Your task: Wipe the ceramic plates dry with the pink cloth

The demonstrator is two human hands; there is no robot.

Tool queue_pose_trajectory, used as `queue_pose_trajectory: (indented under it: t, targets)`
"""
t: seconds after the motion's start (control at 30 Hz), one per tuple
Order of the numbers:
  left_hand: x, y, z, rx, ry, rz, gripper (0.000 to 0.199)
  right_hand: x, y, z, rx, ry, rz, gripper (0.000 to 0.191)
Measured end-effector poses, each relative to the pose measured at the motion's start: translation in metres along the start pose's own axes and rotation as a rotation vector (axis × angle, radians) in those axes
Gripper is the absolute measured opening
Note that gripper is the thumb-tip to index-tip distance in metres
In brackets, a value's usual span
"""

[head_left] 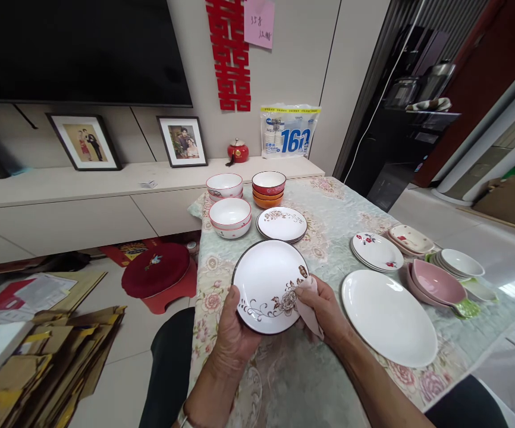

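Note:
A white plate (266,279) with a dark rim and brown flower pattern is tilted toward me above the table. My left hand (235,333) grips its lower left edge, thumb on top and fingers underneath. My right hand (326,309) pinches a pale pink cloth (310,309) against the plate's right edge, beside the printed flower. Just beyond the held plate lies a stack of similar plates (284,223). To the right of my right hand rests a large white oval platter (389,318).
White bowls (229,214) and red and orange bowls (269,184) stand at the table's far left. On the right are flowered plates (376,249), pink bowls (438,282) and small white bowls (460,261). A red stool (159,273) and flattened cardboard (61,356) are on the floor left.

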State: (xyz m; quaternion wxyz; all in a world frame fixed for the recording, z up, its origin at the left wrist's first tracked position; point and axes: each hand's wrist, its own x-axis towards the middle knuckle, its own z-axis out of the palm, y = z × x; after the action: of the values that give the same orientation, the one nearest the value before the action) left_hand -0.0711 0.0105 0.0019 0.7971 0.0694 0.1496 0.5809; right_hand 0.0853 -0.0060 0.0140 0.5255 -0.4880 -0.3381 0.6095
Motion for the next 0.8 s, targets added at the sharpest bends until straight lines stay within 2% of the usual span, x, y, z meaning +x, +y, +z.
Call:
queue_pose_trajectory:
  t: [0.27, 0.47, 0.67, 0.8]
  targets:
    - [0.005, -0.001, 0.009, 0.041, 0.189, -0.046, 0.044, 0.007, 0.010, -0.006, -0.114, 0.088, 0.019, 0.028]
    - [0.005, -0.002, 0.010, 0.063, 0.208, -0.097, 0.050, 0.007, 0.008, -0.006, -0.218, 0.163, -0.035, 0.026]
    - [0.007, -0.006, 0.002, 0.079, 0.189, -0.194, 0.053, 0.021, 0.017, -0.021, -0.312, 0.296, -0.214, 0.027]
    - [0.008, -0.009, 0.002, 0.133, 0.238, -0.212, 0.053, 0.027, 0.020, -0.030, -0.578, 0.507, -0.431, 0.037]
